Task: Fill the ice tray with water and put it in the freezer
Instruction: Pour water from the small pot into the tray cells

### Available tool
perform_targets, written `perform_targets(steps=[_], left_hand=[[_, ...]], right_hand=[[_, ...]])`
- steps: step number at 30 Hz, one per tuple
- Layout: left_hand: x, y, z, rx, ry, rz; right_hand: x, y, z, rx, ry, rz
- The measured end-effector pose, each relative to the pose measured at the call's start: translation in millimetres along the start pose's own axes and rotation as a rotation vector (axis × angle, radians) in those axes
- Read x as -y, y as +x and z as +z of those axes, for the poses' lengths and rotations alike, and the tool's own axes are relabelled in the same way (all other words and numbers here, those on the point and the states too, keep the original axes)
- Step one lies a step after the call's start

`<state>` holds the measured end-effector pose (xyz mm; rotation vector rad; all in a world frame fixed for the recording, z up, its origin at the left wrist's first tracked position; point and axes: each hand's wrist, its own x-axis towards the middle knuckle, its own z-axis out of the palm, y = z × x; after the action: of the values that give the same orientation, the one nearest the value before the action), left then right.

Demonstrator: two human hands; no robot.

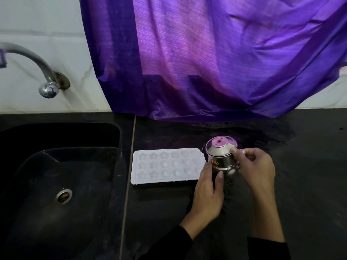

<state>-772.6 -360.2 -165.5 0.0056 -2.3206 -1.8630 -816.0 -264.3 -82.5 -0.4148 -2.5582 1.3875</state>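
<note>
A white ice tray (165, 167) with star and round moulds lies flat on the black counter (304, 184), just right of the sink. Against its right end stands a small steel bottle (222, 158) with a clear cap over a pink top. My left hand (208, 192) wraps the bottle's lower body, thumb across the front. My right hand (257, 166) grips the cap and upper part from the right. Whether the moulds hold water cannot be told.
A black sink (62, 175) with a steel drain (62, 197) fills the left side. A curved steel tap (37, 66) comes out of the white wall above it. A purple cloth (216, 62) hangs down to the counter's back edge.
</note>
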Motion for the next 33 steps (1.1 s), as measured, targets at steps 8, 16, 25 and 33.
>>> perform_targets(steps=[8,16,25,33], left_hand=[[-2.1,-1.4,-12.6,-0.02,-0.014,0.019],[1.7,-2.7,-19.3,-0.035,0.008,0.002],[-0.6,-4.8,-22.9,-0.025,0.006,-0.007],[-1.0,-7.7,-23.1,-0.026,0.01,-0.001]], right_hand=[[13.2,-5.5,4.6,0.024,-0.002,-0.053],[20.8,-9.8,13.6,0.046,-0.054,-0.084],[25.9,-12.6,15.0,0.04,-0.076,-0.098],[25.9,-15.4,11.5,0.052,-0.069,-0.09]])
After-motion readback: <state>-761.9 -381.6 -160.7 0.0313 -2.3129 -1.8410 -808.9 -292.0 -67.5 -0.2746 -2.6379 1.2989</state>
